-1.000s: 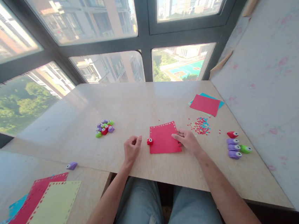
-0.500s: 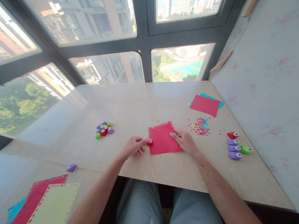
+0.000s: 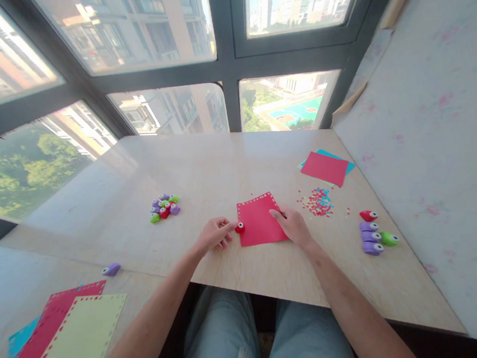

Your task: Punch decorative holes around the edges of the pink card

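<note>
A pale table (image 3: 221, 169) is sitting under big windows. The left hand (image 3: 214, 235) is pinching a small red punch (image 3: 239, 227) at the left edge of the red sheet (image 3: 259, 221), which is lying between both hands. The right hand (image 3: 293, 225) is pressing flat on the sheet's right edge, fingers spread. Confetti (image 3: 319, 201) is lying just beyond the right hand, more punches (image 3: 373, 236) further right.

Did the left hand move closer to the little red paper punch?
Yes. The left hand slid right across the wooden table and now touches the small red paper punch at the edge of the red paper sheet.
</note>
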`<state>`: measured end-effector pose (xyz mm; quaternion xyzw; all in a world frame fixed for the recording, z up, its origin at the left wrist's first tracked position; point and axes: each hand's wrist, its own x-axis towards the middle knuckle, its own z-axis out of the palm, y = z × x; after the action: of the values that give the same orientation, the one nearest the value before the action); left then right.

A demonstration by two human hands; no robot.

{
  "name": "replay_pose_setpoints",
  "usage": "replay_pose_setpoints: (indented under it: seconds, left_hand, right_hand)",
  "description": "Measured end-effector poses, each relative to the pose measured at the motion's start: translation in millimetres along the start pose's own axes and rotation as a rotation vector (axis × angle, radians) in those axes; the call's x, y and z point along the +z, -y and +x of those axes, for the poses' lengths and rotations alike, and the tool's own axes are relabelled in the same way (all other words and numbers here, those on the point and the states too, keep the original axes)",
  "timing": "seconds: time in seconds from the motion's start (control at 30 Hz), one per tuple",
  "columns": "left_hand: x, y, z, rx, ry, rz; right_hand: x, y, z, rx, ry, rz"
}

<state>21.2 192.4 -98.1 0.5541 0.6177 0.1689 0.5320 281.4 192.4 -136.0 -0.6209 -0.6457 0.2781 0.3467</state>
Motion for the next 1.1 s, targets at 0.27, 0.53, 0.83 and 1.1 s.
replay_pose_setpoints:
  seconds: [0.27,0.53,0.83,1.1]
  left_hand:
    - [1.2,-1,1,-0.009,-0.015,0.013]
    - [1.4,-11,2,-0.073,-0.002,0.029]
    - [-0.4,-24,0,-0.128,0.046,0.071]
    - [-0.3,-21,5,-0.14,0.062,0.051]
  right_hand:
    - [-2,2,0,0.017,0.0,0.016]
    - [-3,4,-1,0.018,-0.015,-0.005]
    - [-4,5,-2,0.004,-0.021,-0.016]
    - [-5,6,-1,0.007,-0.01,-0.013]
